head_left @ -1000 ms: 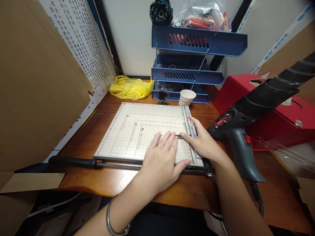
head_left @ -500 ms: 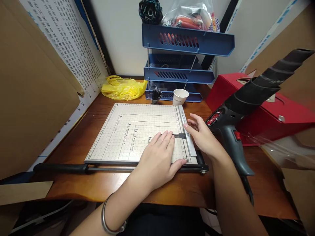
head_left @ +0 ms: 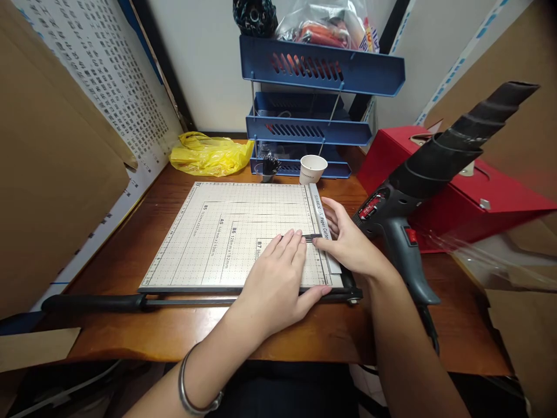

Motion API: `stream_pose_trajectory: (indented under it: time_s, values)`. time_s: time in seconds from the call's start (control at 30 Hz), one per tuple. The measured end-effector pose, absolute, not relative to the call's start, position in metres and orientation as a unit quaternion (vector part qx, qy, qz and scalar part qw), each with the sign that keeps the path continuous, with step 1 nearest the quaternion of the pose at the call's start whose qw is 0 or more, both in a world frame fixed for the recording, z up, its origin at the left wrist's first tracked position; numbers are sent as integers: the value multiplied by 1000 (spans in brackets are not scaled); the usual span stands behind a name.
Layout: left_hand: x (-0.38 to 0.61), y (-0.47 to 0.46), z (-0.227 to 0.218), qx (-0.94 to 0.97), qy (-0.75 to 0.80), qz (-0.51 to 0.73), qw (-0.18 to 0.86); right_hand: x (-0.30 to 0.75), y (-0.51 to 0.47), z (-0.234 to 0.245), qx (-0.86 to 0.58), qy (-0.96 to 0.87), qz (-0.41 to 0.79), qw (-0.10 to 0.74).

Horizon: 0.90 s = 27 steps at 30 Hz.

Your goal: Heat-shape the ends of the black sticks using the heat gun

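A paper cutter (head_left: 174, 255) with a gridded cream board lies on the table, its black-handled blade arm (head_left: 96, 302) along the near side. My left hand (head_left: 278, 267) rests flat on the board over a bundle of thin black strands (head_left: 311, 238), fingers stretched out and covering most of it. The strands reach right to the metal guard strip (head_left: 324, 232). At that strip is my right hand (head_left: 348, 241), its thumb touching the strands and its other fingers bent beyond the strip, apart from the thumb. What the strands are made of cannot be made out.
Behind the board stand a white paper cup (head_left: 313, 169), a small clear cup of black strands (head_left: 270, 166) and a blue tiered tray (head_left: 322, 64). A yellow plastic bag (head_left: 211, 155) lies at back left. A heat gun (head_left: 404, 232) and a red box (head_left: 470, 203) are on the right.
My right hand has moved in, its thumb coming down onto the black strands by the guard strip. My left hand stays flat on the board. The view has shifted slightly.
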State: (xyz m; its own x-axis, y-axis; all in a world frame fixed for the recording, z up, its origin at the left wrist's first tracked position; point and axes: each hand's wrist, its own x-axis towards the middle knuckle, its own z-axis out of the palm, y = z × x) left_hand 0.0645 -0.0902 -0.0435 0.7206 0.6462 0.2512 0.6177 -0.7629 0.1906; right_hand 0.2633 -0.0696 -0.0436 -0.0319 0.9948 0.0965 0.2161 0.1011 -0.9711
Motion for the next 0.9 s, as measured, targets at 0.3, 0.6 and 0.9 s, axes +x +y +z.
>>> stream_pose_trajectory:
  time_s: [0.3,0.6,0.9]
  values:
    - [64,-91,-46,926,344,149,43,271,-68,-36,-544,-485,491,478]
    - [64,-91,-44,923,351,150,46,270,-71,-41,-500,-562,465,467]
    - [64,-91,-44,921,353,153,51,264,-71,-42,-529,-579,424,453]
